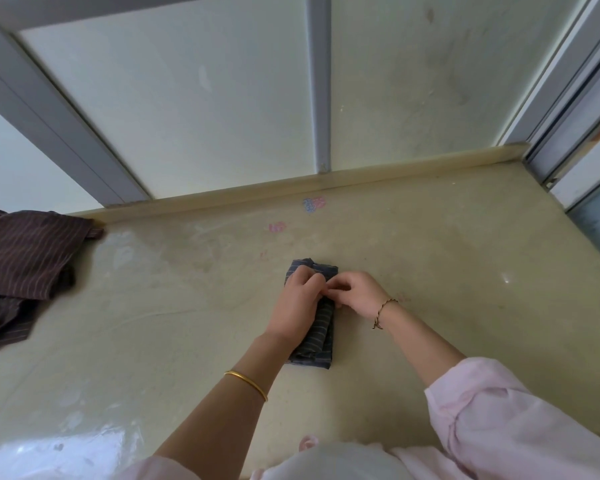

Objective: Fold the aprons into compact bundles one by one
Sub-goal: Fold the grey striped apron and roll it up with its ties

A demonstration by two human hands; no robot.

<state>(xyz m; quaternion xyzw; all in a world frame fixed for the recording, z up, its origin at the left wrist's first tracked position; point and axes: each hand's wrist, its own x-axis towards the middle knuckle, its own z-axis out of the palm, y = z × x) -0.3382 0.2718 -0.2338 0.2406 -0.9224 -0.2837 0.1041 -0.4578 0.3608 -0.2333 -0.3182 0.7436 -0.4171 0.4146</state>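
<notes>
Left hand and right hand pinching folded grey striped apron, brown aprons heaped left.

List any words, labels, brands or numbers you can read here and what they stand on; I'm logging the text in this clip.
None can be read.
Pink and blue marks on the counter near the wall: too blurred to tell whether they are writing.
Folded striped apron under both hands: no label shows.
Brown striped aprons at the left: no label shows.

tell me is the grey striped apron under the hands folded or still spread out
Folded. The grey striped apron is a narrow, layered strip on the floor, with the left hand and right hand working its middle.
</notes>
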